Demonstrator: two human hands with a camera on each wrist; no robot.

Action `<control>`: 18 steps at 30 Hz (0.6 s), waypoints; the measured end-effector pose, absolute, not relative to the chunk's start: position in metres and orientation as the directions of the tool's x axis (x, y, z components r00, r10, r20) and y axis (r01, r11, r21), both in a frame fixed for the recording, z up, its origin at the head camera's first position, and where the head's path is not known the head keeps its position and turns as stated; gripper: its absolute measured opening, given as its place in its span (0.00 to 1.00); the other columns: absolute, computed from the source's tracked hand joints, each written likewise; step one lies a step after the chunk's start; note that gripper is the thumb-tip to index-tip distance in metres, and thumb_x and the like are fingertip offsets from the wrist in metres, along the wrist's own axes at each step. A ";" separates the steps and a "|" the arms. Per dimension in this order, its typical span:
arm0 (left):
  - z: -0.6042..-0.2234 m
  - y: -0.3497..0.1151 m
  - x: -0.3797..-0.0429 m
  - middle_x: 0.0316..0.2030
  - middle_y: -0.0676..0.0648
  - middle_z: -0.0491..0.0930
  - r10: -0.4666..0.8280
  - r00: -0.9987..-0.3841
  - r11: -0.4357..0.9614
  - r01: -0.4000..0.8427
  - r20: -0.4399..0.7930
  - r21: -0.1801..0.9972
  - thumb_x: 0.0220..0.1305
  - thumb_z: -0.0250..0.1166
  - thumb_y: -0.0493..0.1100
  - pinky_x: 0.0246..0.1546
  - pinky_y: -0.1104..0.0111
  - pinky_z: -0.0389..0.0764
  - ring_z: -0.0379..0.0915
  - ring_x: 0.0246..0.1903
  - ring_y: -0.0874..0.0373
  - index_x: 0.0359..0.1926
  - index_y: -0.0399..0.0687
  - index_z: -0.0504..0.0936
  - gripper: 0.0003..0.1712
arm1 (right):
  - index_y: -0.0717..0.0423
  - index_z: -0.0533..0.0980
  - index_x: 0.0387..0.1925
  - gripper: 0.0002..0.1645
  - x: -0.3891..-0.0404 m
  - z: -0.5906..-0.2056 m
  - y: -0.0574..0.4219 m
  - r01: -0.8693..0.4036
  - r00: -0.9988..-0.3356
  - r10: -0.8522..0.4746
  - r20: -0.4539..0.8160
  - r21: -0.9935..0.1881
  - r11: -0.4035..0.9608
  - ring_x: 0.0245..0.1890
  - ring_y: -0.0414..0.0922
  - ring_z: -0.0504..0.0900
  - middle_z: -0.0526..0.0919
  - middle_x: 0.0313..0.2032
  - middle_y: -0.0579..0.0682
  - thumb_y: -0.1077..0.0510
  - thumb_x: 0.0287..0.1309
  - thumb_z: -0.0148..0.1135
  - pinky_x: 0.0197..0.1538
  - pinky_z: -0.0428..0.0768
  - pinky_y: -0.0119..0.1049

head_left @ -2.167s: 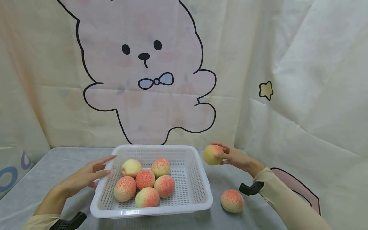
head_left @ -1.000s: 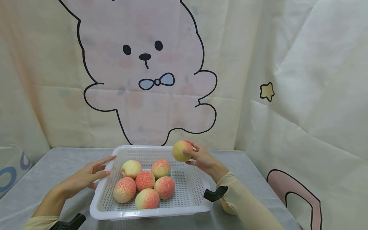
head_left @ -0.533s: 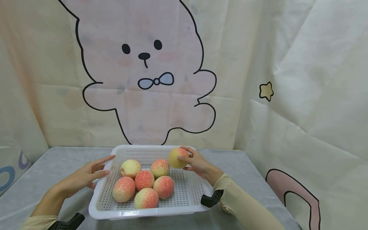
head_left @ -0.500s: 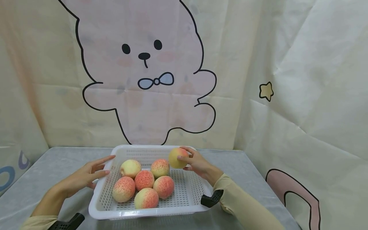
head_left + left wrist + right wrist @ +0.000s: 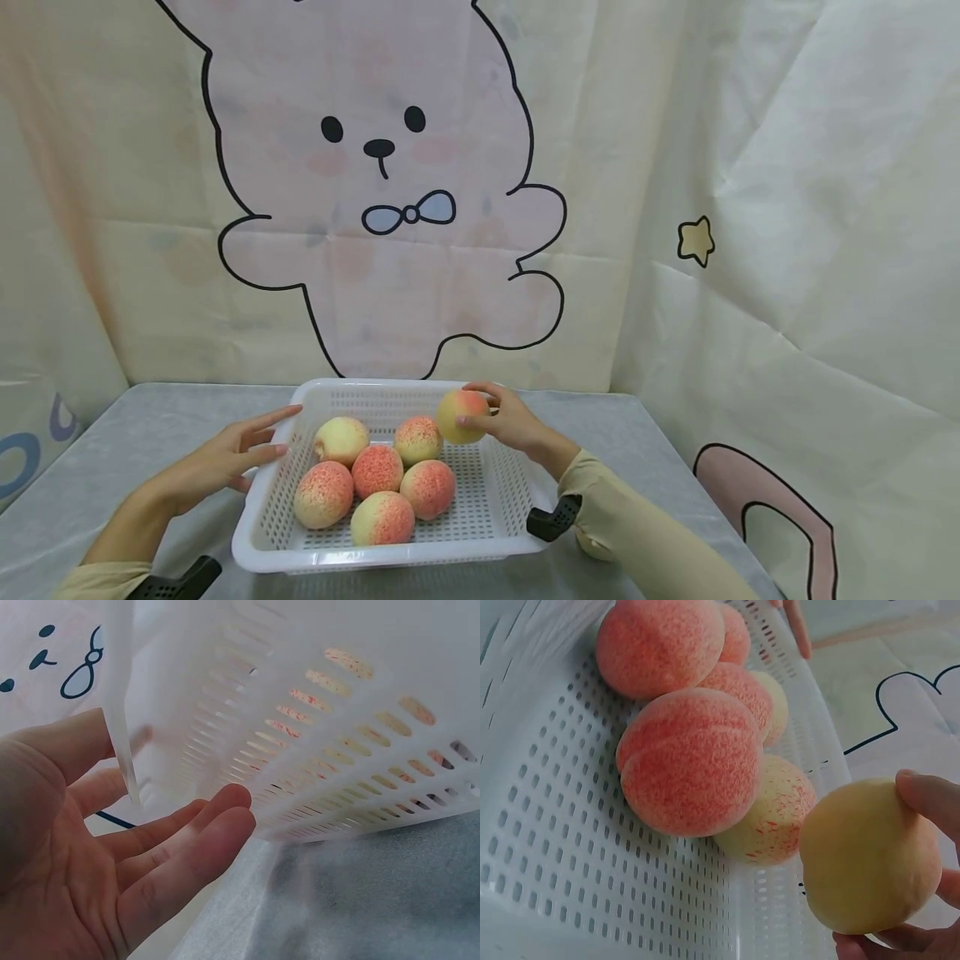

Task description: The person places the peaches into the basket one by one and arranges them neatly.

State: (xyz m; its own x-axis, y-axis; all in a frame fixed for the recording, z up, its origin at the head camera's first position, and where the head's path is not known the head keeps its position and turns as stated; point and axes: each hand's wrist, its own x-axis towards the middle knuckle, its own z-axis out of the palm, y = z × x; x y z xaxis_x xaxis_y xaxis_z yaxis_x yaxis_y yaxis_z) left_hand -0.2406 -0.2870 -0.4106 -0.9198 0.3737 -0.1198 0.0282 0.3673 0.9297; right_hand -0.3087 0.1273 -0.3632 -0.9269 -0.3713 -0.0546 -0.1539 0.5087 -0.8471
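Observation:
A white perforated plastic basket (image 5: 262, 546) sits on the table with several peaches (image 5: 377, 471) inside, mostly toward its left half. My left hand (image 5: 217, 467) rests at the basket's left side, fingers fairly straight. In the left wrist view, the left hand (image 5: 142, 840) has some fingers behind the rim and others outside the wall. Thumb and fingers of my right hand (image 5: 517, 425) grip a yellow peach with a red blush (image 5: 459, 417) at the back right of the basket. This yellow peach (image 5: 870, 859) hangs beside a speckled peach (image 5: 772, 814) in the right wrist view.
One more peach (image 5: 594, 547) lies on the grey table cover (image 5: 585, 408) right of the basket, mostly hidden by my right sleeve (image 5: 645, 529). A printed cloth with a cartoon bear (image 5: 375, 292) hangs behind the table, and another cloth (image 5: 787, 333) hangs at the right.
My right hand has carried the yellow peach left from outside the basket to over its back right part, then lowered it. The left hand stays at the basket's side.

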 end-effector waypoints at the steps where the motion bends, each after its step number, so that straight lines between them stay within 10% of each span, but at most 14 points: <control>1: -0.410 -0.287 -0.240 0.76 0.24 0.47 0.371 -0.921 0.372 0.029 -0.120 0.928 0.75 0.57 0.48 0.40 0.52 0.87 0.74 0.60 0.36 0.81 0.49 0.46 0.43 | 0.49 0.72 0.67 0.35 -0.309 -0.362 0.128 -0.172 -0.923 -0.383 -0.048 -0.837 0.519 0.50 0.49 0.82 0.81 0.54 0.60 0.49 0.60 0.71 0.52 0.80 0.44; 18: -0.410 -0.286 -0.239 0.77 0.25 0.46 0.352 -0.928 0.392 0.030 -0.120 0.920 0.74 0.58 0.49 0.40 0.53 0.86 0.59 0.69 0.24 0.81 0.51 0.48 0.42 | 0.56 0.74 0.57 0.30 -0.307 -0.359 0.124 -0.332 -0.869 -0.493 -0.042 -0.688 0.645 0.43 0.45 0.82 0.82 0.51 0.57 0.54 0.55 0.76 0.45 0.83 0.39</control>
State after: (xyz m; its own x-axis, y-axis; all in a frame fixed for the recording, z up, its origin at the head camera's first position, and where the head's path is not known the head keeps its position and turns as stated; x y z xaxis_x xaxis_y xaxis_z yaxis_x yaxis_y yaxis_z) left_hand -0.2387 -0.2858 -0.4096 -0.9284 0.3518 -0.1198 0.0297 0.3918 0.9196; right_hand -0.3066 0.1240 -0.3592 -0.8690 -0.4930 -0.0424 -0.3323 0.6449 -0.6882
